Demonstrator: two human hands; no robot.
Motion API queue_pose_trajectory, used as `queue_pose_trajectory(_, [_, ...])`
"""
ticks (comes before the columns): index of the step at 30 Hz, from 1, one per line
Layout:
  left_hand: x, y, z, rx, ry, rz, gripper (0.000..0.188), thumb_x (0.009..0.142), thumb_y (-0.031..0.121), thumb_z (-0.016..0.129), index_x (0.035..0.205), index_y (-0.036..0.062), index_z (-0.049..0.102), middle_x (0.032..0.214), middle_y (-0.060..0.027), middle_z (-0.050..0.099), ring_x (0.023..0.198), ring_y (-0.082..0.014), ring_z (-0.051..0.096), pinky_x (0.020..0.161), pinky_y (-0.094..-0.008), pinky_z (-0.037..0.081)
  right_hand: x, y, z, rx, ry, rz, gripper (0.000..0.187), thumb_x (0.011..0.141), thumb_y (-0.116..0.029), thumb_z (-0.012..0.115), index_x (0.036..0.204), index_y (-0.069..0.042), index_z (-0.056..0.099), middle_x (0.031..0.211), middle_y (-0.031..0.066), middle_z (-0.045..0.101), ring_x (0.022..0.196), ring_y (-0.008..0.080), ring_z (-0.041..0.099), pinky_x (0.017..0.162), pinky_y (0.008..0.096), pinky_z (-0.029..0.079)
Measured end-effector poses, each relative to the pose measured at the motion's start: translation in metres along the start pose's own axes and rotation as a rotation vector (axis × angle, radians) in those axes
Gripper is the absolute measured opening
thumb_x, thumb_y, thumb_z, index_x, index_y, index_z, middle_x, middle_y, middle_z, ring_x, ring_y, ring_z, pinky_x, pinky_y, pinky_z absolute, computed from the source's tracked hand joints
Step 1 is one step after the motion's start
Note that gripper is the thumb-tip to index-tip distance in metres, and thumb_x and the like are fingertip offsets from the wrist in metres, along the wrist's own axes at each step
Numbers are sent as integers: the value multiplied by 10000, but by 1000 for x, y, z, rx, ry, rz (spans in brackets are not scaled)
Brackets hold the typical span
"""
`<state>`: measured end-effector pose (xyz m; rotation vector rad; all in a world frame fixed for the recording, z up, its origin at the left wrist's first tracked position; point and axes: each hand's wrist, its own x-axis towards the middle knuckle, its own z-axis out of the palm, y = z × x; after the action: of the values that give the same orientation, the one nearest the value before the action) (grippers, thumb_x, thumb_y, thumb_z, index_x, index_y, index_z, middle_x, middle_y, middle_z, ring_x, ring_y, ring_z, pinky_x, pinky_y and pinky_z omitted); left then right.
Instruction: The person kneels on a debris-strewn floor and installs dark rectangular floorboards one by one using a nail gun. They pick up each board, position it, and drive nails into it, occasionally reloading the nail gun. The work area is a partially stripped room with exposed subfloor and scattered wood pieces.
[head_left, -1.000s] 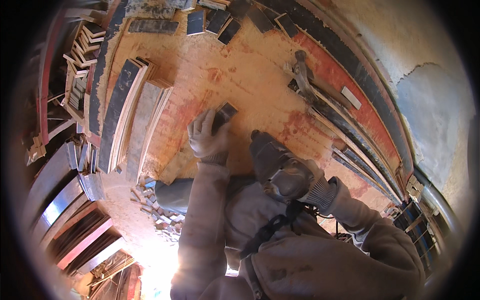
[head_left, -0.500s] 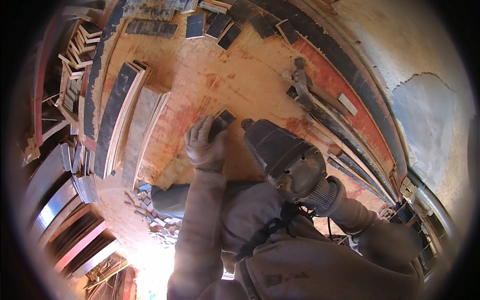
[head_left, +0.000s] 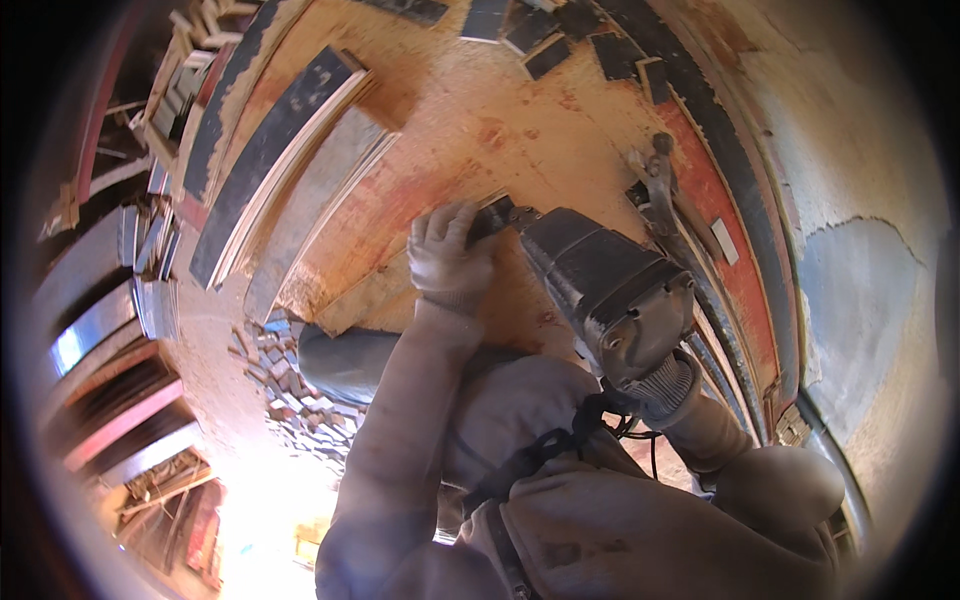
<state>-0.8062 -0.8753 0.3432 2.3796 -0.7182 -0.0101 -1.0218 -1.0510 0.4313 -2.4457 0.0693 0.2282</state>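
Note:
My left hand [head_left: 447, 253], in a pale glove, holds a small dark board piece [head_left: 489, 218] against the large wooden panel [head_left: 455, 125]. Its fingers lie along the left side of the piece, and the thumb side is partly hidden. A dark, bulky power tool [head_left: 590, 270] slants across the right side, its narrow nose at the right end of the small piece. Whether the two touch, I cannot tell. Behind the tool's rear end, my right hand [head_left: 664, 390] shows only its ribbed glove cuff; the fingers around the grip are hidden underneath.
Stacked dark-faced plywood strips [head_left: 285, 160] lie on the panel's left. A hammer [head_left: 665, 190] rests at the right near a small white piece [head_left: 724, 241]. Dark offcuts [head_left: 545, 55] sit along the far edge. Small blocks [head_left: 300, 400] are heaped on the floor, lower left.
The tool's nose has come up beside the small piece; before, a gap lay between them. My left hand stays at the piece. The whole view has shifted and turned slightly.

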Motion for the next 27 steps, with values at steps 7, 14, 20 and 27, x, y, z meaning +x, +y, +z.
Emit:
queue_pose_trajectory(7, [-2,-1,0,-51,-38,-27,532,636,185,902,1148,122,768,1147,-77,742,1069,-347,665,887,-493,541,-6,17,0,401,-230,393,422,1061,-337,588,1392,-82,527,1364,128,592,1211,238,593,1030,393,499])
queue_pose_trajectory(14, [-7,-13,2,-167,11,-33,540,661,185,902,1181,128,766,1192,-68,737,1119,-346,646,951,-496,526,2,13,-5,202,-135,317,431,1044,-255,603,1431,-66,569,1331,138,656,1152,217,668,921,358,562])
queue_pose_trajectory(20, [-11,-18,1,-205,-12,-49,609,678,186,897,1262,140,731,1264,-64,704,1179,-345,616,1012,-484,513,15,9,2,747,-211,685,240,1042,-186,625,1232,-42,603,803,52,612,701,149,622,647,320,522])
queue_pose_trajectory(27, [-3,-23,-27,170,-188,50,604,693,282,882,1238,104,694,1192,-111,646,1145,-371,612,961,-496,537,4,-54,-60,894,33,797,98,992,-124,690,984,-29,664,667,45,611,549,144,592,530,320,490])
